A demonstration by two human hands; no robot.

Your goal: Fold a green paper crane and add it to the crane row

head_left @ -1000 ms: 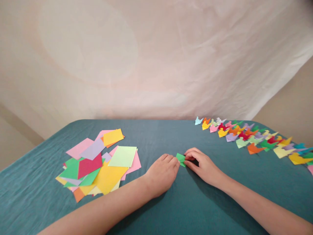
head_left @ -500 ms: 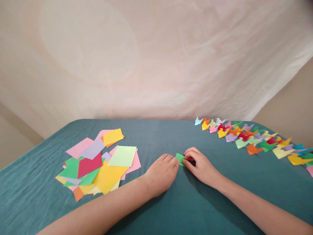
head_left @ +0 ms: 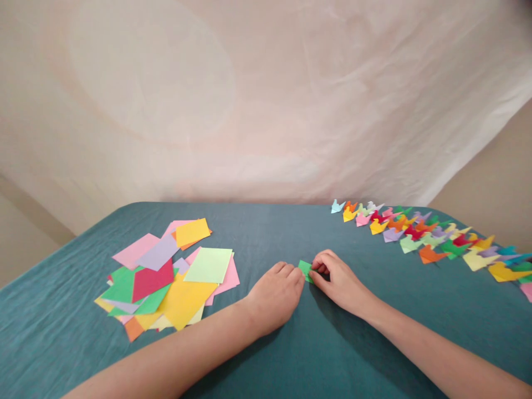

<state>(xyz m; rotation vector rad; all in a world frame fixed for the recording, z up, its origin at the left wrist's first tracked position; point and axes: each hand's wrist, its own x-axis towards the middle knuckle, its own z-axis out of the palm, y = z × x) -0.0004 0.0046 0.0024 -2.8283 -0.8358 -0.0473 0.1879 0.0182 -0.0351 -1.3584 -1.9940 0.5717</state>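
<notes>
A small piece of green paper (head_left: 305,270) lies at the middle of the table, between my two hands; its folds are too small to make out. My left hand (head_left: 276,296) rests on the table with its fingers curled closed against the paper's left edge, and its fingertips are hidden under the hand. From the other side, my right hand (head_left: 337,280) pinches the paper's right edge between thumb and fingers. Both hands cover part of the paper.
To the left lies a loose pile of coloured paper sheets (head_left: 191,299), with a pale green sheet (head_left: 209,265) on top. Rows of folded paper birds (head_left: 409,244) stand along the right side. A teal cloth (head_left: 266,233) covers the table, and a pale sheet (head_left: 266,100) hangs behind.
Almost nothing differs. My right hand has shifted very slightly to the left, while the left hand and the green paper stay in place.
</notes>
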